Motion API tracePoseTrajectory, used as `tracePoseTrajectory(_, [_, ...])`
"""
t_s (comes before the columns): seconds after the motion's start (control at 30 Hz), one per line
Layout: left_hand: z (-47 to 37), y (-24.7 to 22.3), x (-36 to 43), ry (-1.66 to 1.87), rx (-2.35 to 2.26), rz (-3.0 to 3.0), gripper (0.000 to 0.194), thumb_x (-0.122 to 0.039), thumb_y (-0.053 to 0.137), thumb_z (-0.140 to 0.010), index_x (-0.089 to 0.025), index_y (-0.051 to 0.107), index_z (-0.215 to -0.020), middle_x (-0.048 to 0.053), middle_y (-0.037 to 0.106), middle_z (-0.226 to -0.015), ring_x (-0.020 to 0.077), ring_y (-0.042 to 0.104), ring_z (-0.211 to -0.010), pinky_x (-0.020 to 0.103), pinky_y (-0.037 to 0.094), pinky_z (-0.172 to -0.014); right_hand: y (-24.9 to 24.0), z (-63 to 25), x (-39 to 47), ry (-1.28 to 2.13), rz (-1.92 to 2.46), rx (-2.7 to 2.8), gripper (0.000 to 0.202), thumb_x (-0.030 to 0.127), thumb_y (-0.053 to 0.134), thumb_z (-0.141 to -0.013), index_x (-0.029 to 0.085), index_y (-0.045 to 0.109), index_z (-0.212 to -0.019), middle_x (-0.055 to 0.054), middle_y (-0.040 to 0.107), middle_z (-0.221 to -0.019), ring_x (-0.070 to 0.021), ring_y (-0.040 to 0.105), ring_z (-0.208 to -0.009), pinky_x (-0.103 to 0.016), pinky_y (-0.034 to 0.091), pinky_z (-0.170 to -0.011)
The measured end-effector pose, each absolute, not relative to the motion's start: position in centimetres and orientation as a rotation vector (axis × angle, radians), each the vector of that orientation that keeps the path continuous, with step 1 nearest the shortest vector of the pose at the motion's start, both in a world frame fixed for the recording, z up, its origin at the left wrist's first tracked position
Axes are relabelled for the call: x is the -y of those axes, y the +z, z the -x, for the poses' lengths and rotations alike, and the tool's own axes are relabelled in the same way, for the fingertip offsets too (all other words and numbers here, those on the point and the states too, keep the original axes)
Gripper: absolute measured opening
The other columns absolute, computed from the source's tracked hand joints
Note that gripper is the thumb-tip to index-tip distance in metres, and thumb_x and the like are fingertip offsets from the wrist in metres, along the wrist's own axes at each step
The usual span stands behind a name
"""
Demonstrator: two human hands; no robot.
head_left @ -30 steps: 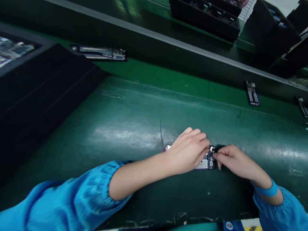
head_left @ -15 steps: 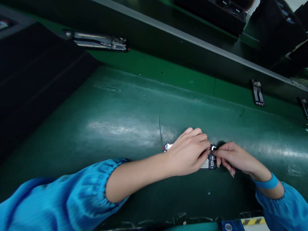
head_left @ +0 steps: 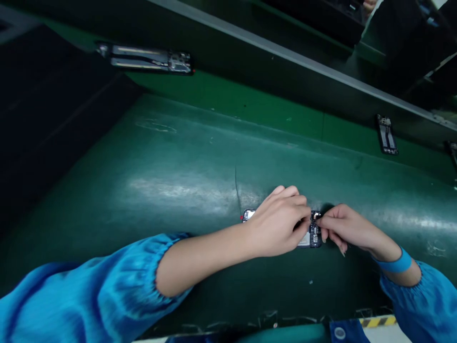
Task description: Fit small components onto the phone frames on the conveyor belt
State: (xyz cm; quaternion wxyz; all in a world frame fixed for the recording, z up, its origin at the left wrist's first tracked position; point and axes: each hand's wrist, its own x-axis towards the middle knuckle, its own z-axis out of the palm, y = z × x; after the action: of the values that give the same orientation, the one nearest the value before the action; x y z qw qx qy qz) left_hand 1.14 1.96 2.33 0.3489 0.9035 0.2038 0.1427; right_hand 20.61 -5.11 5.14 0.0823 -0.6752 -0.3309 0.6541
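Observation:
An opened phone (head_left: 304, 242) lies on the green mat, its circuit board (head_left: 315, 229) exposed at the right end. My left hand (head_left: 282, 221) arches over the phone's middle and hides most of it. Its fingers are curled, with thumb and fingertips at the phone near the board. From the right, my right hand (head_left: 344, 226) reaches the board's edge, thumb and index finger pinched together there. Whatever sits in that pinch is too small to make out. A red spot (head_left: 242, 217) shows at the phone's left end, beside a thin dark line on the mat.
Another opened phone (head_left: 150, 59) lies on the bright green strip at the back left. A further one (head_left: 387, 135) is at the back right, with part of another (head_left: 452, 151) at the frame's edge. A dark panel (head_left: 53, 109) covers the left side; a grey rail (head_left: 250, 38) crosses behind.
The view has shifted slightly. Both hands keep nearly the same place on the phone, the left curled over it and the right pinching at the board.

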Motion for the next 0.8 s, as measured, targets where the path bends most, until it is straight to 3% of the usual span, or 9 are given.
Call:
tracePoseTrajectory(0.47, [-1.18, 2.56, -2.09, 0.323, -0.534, -2.371, 0.023, -0.022, 0.052, -0.093, -0.017, 0.062, -0.073, 0.002, 0.056, -0.073, 0.0179, 0.045, -0.079, 0.033, 0.027, -0.071, 5.25, -20.64, 4.78, 1.929, 2.019, 1.03, 0.034, 0.013, 0.049, -0.089, 0.016, 0.062, -0.058, 0.003, 0.051, -0.036, -0.0092, 0.046, -0.029, -0.013, 0.036, -0.034])
tracePoseTrajectory(0.8, [-2.04, 2.17, -2.65, 0.337, -0.484, -2.473, 0.019, -0.02, 0.046, -0.098, -0.017, 0.062, -0.09, 0.005, 0.059, -0.092, 0.0192, 0.048, -0.084, 0.033, 0.03, -0.073, 4.78, -20.88, 4.92, 1.957, 1.989, 1.034, 0.031, 0.016, 0.051, -0.087, 0.016, 0.063, -0.058, 0.003, 0.051, -0.036, -0.0083, 0.045, -0.029, -0.013, 0.036, -0.034])
